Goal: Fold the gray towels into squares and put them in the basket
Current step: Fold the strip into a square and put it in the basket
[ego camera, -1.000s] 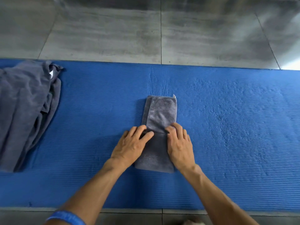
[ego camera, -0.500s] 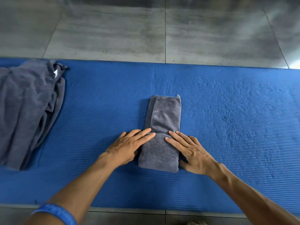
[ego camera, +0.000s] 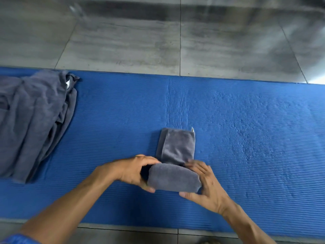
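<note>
Hands, left (ego camera: 131, 170) & right (ego camera: 204, 183), each grip a side of gray towel (ego camera: 175, 162), near end lifted w/ far half flat on mat (ego camera: 246, 138), prob. to halve strip into square.

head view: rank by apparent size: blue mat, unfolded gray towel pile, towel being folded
1. blue mat, runs past both frame edges
2. unfolded gray towel pile, cut off at left
3. towel being folded, partly covered by left hand and right hand

I see soft, even daylight over the blue mat (ego camera: 246, 138), with a bright glare patch just past its far right corner. Shadows on the mat are faint. The tiled floor (ego camera: 123, 41) beyond the mat looks smeared by motion blur, and the mat's far edge bows from wide-angle distortion
</note>
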